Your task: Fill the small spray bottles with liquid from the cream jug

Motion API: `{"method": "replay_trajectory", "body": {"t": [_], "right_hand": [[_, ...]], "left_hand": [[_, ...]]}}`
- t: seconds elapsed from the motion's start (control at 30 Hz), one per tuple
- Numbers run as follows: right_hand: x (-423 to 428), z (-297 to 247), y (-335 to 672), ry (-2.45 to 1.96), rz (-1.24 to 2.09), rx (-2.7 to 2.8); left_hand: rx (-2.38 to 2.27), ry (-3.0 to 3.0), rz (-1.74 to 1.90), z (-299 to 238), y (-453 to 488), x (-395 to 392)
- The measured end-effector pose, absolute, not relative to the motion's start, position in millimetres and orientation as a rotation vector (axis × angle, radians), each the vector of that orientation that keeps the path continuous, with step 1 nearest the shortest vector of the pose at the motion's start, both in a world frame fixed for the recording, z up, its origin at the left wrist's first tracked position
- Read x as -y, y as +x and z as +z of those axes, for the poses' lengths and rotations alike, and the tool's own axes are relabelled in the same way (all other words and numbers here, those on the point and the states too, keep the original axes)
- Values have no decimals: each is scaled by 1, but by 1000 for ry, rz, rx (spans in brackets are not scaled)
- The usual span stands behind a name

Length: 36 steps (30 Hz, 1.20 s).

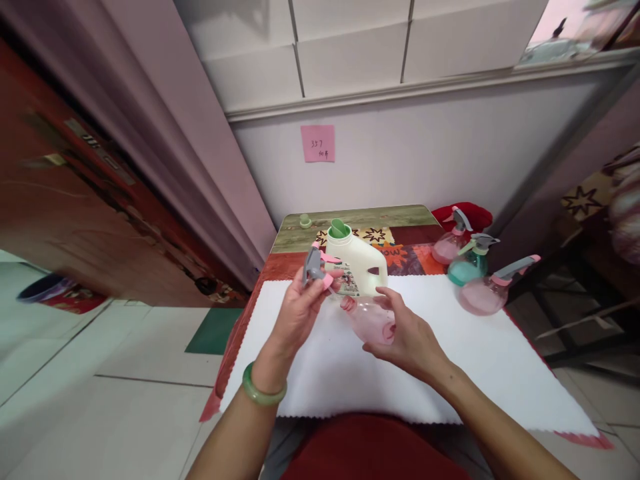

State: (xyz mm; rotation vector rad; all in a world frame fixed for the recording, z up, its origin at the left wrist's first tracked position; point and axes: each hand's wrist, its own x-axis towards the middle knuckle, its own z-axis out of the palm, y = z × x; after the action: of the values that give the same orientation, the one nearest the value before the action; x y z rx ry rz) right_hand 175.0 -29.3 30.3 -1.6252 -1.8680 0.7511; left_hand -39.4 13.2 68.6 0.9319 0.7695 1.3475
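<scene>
My left hand is closed on a grey and pink spray trigger head, held just off the neck of a clear pink spray bottle. My right hand grips that bottle's body, tilted on its side above a white cloth. Right behind them stands a white detergent jug with its green spout open. A small green cap lies on the table further back.
Three filled spray bottles stand at the right: pink, teal and pink. The small table stands against a wall bearing a pink sticky note. A dark red door is on the left, tiled floor below.
</scene>
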Motion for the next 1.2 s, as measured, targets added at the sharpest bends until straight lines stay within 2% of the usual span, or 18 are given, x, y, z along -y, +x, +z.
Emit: {"method": "replay_trajectory", "body": {"t": [0.2,0.43,0.63,0.7,0.83,0.97,1.2], "right_hand": [[32,33,164,-1529,628,1772],[33,14,161,-1357,567,1608],[34,10,154,-1231,50,1749],[35,11,148,-1247,-32,1769],[42,12,139,-1253,51,1759],[47,7,139,-1072,149,1855],[44,-14,144,-907,-77,1852]], "left_hand": [[-750,823,1322,46,-20,-3],[-746,662,1415,46,-15,3],[-780,658,1412,48,-9,11],[-753,608,1432,46,-4,15],[-786,563,1568,40,4,18],[-768,489,1649,36,-4,15],[-695,434,1604,42,-19,16]]}}
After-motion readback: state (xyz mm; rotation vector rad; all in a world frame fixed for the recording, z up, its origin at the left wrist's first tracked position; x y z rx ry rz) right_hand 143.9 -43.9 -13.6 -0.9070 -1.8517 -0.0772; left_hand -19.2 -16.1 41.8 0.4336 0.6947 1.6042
